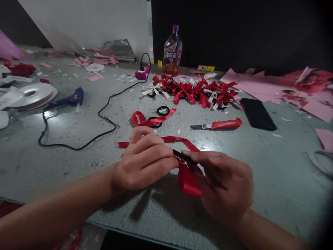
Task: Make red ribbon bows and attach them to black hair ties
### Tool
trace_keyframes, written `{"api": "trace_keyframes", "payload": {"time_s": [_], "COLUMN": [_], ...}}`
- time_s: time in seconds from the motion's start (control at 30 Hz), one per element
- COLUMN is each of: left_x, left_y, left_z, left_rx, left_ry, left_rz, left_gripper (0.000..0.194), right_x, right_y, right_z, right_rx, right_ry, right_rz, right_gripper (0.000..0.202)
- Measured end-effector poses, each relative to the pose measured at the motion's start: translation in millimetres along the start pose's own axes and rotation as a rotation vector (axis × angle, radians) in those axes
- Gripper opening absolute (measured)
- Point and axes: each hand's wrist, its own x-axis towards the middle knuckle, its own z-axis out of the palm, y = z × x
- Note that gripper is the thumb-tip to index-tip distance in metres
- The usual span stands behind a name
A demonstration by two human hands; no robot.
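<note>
Head view: the right hand (226, 173) pinches a slim black band (186, 157) between thumb and fingers, with a glossy red satin ribbon (189, 182) folded down below it. The left hand (145, 159) is narrow, fingers curled against the band's left end; I cannot tell whether it grips band or ribbon. Both hands are above the near part of a grey textured surface (78, 177). Beyond them lie a looped red ribbon strip (139, 116), a round black elastic ring (158, 113) and a red-handled utility knife (225, 124), with heaped red and white ribbon bows (195, 91) farther back
</note>
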Motion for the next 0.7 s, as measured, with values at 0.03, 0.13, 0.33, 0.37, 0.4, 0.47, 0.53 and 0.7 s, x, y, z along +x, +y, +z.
{"api": "trace_keyframes", "payload": {"time_s": [0.03, 0.13, 0.33, 0.37, 0.4, 0.47, 0.53, 0.7], "left_x": [-0.7, -3.8, -7.5, -7.7, -7.9, -8.0, -7.6, -3.5], "left_y": [-0.2, -0.9, 0.1, 0.3, 0.4, 0.3, -0.1, -0.3], "left_z": [0.3, 2.7, 7.3, 7.4, 7.1, 5.8, 4.4, 6.5], "left_rx": [0.005, 0.020, -0.001, -0.002, -0.002, 0.001, -0.001, -0.082], "left_ry": [0.000, 0.002, 0.080, 0.074, 0.062, 0.042, 0.036, 0.054], "left_rz": [0.003, 0.011, 0.042, 0.028, 0.010, -0.013, -0.016, -0.092], "left_gripper": [0.014, 0.015, 0.012, 0.013, 0.014, 0.016, 0.016, 0.007], "right_x": [0.3, 0.5, -0.8, -0.7, -0.6, -0.1, 0.5, 1.2], "right_y": [0.1, 0.5, -1.5, -2.1, -2.5, -2.8, -2.7, -2.4], "right_z": [0.0, 0.2, 0.1, 0.2, 0.3, 0.8, 1.2, 0.6], "right_rx": [-0.011, -0.026, -0.023, -0.027, -0.031, -0.036, -0.045, -0.076], "right_ry": [0.001, -0.006, -0.018, -0.020, -0.021, -0.018, -0.011, -0.004], "right_rz": [0.002, 0.003, -0.005, -0.011, -0.017, -0.025, -0.028, -0.022], "right_gripper": [0.063, 0.061, 0.062, 0.062, 0.063, 0.065, 0.065, 0.065]}}
